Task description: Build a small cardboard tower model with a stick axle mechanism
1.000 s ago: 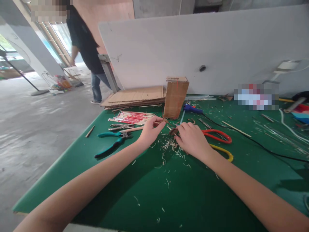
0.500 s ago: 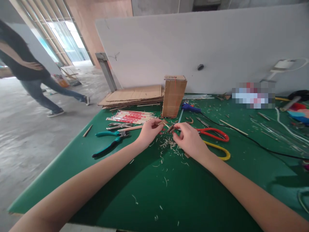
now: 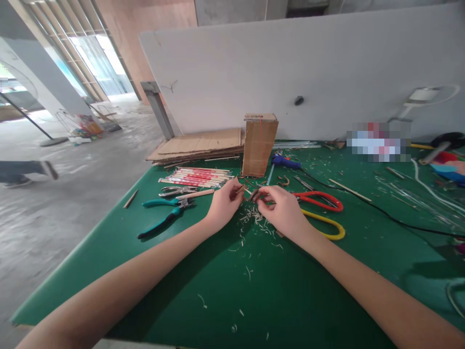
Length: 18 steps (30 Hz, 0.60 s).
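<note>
My left hand (image 3: 224,202) is closed, thumb and fingers pinching a thin wooden stick (image 3: 247,191) and what looks like a bit of brown cardboard. Facing it, my right hand (image 3: 279,206) pinches a small dark brown folded piece (image 3: 254,195), whose material I cannot make out. The stick's end points at this piece; whether they touch is unclear. Pale wood shavings (image 3: 254,215) lie on the green table below. Beside my right hand are scissors with one red and one yellow handle (image 3: 332,228). Teal-handled pliers (image 3: 165,225) rest left of my left hand.
An upright cardboard box (image 3: 258,148) stands behind my hands, beside stacked cardboard sheets (image 3: 203,141). Wrapped chopsticks (image 3: 198,177) lie at left. A blue glue gun (image 3: 286,162) trails a black cord rightward. A white panel (image 3: 232,77) closes the back. A person's leg (image 3: 22,169) shows at far left.
My hands have drawn slightly closer together, and the brown piece in my right hand has turned. The person at left has walked mostly out of view.
</note>
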{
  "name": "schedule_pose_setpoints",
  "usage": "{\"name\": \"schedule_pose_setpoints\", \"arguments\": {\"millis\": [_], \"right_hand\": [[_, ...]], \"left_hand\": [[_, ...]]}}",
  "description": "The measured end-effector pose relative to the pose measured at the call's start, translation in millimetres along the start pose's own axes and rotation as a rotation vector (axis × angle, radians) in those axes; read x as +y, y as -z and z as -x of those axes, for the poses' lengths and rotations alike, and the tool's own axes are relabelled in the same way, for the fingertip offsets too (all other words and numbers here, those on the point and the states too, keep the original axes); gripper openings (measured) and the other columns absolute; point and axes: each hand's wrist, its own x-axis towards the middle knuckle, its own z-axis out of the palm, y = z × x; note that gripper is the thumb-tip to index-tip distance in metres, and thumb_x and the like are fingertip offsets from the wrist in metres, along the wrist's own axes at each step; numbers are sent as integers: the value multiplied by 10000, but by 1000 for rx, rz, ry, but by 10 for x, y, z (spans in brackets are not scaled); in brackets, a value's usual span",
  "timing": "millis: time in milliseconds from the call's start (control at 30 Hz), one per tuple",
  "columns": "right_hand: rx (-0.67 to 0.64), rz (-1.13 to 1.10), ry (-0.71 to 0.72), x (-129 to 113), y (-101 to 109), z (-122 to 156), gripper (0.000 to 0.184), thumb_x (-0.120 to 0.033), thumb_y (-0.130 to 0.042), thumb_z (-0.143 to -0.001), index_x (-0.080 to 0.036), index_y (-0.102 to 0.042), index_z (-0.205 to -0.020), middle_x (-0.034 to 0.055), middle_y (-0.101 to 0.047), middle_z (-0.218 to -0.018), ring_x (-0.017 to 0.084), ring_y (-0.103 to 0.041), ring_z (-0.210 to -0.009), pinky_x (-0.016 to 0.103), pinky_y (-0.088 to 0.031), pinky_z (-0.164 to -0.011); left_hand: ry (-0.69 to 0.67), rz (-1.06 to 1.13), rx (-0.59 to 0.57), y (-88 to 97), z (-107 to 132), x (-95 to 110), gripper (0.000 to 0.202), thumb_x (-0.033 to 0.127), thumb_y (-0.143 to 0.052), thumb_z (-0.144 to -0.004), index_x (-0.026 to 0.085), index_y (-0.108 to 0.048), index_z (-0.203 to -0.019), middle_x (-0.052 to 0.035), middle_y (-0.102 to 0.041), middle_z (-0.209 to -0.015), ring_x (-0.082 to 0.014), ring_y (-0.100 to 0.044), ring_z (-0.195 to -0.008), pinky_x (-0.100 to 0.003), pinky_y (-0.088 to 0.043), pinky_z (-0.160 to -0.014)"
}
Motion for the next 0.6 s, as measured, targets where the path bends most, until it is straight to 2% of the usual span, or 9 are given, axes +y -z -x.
{"name": "schedule_pose_setpoints", "arguments": {"millis": [67,167,267,367,467,600], "right_hand": [[14,-54,-48,-12,-25,4,227,-214,-542,-739,-154,-615,-945,96,-640,-932,154,-649,-715,285,-570,-613],[-14,-235,-215,-46,-59,-1,200,-245,-578,-724,-161,-620,-901,78,-676,-859,173,-670,-714,319,-579,-661],[-71,-512,-422,-77,-73,-29,170,-257,-599,-717,-156,-626,-851,60,-695,-761,180,-680,-685,354,-583,-700],[-53,-695,-569,-82,-64,-62,155,-250,-616,-715,-143,-650,-822,74,-704,-779,171,-680,-684,368,-582,-742],[-60,-737,-541,-46,-38,-74,159,-254,-628,-723,-153,-666,-840,73,-706,-806,174,-680,-710,395,-573,-786],[-73,-594,-327,24,25,-67,222,-247,-624,-738,-179,-659,-946,54,-699,-838,185,-678,-745,416,-579,-773]], "left_hand": [[-31,-95,19,-2,29,-1,70,179,-514,-812,170,-551,-872,-5,-626,-746,-124,-609,-674,-245,-468,-638],[-54,-191,34,-6,56,-15,78,173,-497,-818,175,-555,-869,-3,-625,-733,-124,-589,-655,-243,-457,-626],[-75,-205,27,-4,63,-33,101,169,-492,-819,177,-559,-893,-19,-643,-789,-138,-608,-706,-259,-472,-667],[-78,-173,7,5,56,-29,117,170,-489,-822,177,-559,-915,-32,-655,-835,-150,-627,-758,-272,-488,-705],[-80,-133,-11,18,38,2,140,159,-492,-818,178,-563,-937,-37,-662,-861,-154,-640,-789,-279,-500,-734],[-83,-73,-19,31,14,42,198,125,-497,-802,176,-566,-980,-47,-675,-922,-161,-660,-850,-285,-514,-778]]}}
